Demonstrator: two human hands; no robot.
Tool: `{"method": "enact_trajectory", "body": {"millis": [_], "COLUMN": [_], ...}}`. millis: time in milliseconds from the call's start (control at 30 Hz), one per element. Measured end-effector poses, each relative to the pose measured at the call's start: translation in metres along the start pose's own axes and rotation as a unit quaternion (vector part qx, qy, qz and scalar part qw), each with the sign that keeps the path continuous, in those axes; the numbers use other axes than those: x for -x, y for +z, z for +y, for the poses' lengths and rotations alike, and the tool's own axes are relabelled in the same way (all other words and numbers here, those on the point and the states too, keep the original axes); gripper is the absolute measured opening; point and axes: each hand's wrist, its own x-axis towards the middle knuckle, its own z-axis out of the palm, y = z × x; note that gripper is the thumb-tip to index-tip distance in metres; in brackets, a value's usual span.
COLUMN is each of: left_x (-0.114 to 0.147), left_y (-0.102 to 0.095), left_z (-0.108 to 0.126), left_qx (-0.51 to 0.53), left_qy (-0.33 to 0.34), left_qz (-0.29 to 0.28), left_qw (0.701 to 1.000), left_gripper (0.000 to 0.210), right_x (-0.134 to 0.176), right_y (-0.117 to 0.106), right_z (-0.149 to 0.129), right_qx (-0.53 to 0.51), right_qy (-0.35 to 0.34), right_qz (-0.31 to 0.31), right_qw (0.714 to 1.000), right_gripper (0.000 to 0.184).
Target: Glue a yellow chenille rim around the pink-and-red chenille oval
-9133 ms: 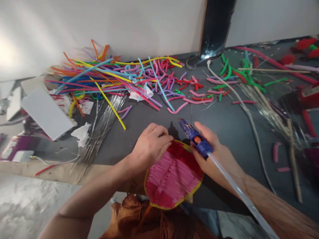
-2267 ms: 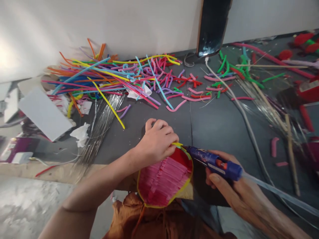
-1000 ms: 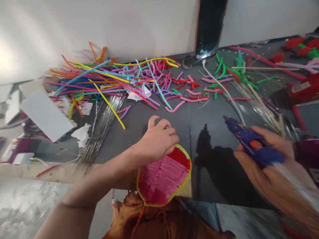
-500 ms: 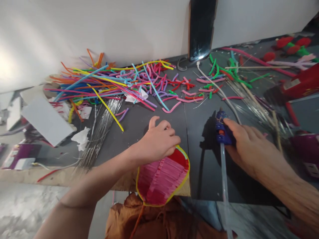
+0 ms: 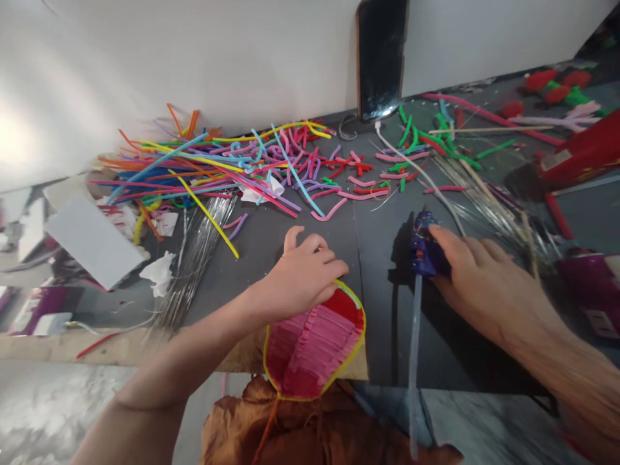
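Observation:
My left hand [image 5: 303, 274] lies over the top edge of a rounded pipe-cleaner piece [image 5: 322, 339], pink and red inside with a yellow rim. Its fingers are curled and closed on that edge, and their tips are partly hidden. An orange pipe cleaner [image 5: 266, 429] hangs from the bottom of the piece, which overhangs the table's front edge. My right hand [image 5: 484, 271] is closed around a blue hot glue gun [image 5: 424, 248], its nozzle pointing away from me. From its back end a long clear glue stick [image 5: 415, 361] reaches toward me.
Many coloured pipe cleaners [image 5: 203, 161] and cut bits lie along the wall. Bundled wires [image 5: 198, 258] and a white box [image 5: 94, 242] are at left. A phone [image 5: 382, 61] with a white cable [image 5: 421, 168] leans on the wall. Red pipe-cleaner flowers [image 5: 557, 87] lie at right.
The glue gun in my right hand has shifted slightly left, toward the pipe-cleaner piece, and its glue stick has swung left. My left hand stays on the piece. The whole view has moved slightly.

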Motion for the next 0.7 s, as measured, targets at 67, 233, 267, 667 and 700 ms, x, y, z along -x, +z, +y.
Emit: {"method": "enact_trajectory", "body": {"millis": [67, 233, 267, 667, 700], "left_x": [0.000, -0.002, -0.003, 0.002, 0.005], "left_y": [-0.002, -0.001, 0.000, -0.027, -0.033], "left_z": [0.001, 0.003, 0.003, -0.003, -0.003], "left_qx": [-0.003, -0.014, -0.017, 0.009, 0.018], "left_qy": [0.002, 0.017, 0.023, 0.031, 0.036], "left_qz": [0.001, 0.004, 0.005, -0.041, -0.030], "left_qw": [1.000, 1.000, 1.000, 0.999, 0.999], "left_gripper": [0.017, 0.017, 0.016, 0.017, 0.016], "right_x": [-0.004, -0.012, -0.013, 0.003, 0.005], "right_y": [-0.002, -0.002, -0.001, -0.028, -0.032], "right_z": [0.001, 0.002, 0.003, -0.032, -0.045], "right_qx": [0.003, -0.012, -0.020, -0.279, -0.351], "right_qy": [-0.005, -0.006, -0.003, -0.024, -0.026], "right_qz": [0.005, -0.001, -0.003, 0.083, 0.051], "right_qw": [1.000, 1.000, 1.000, 0.956, 0.934], "right_gripper": [0.053, 0.055, 0.056, 0.036, 0.038]}}
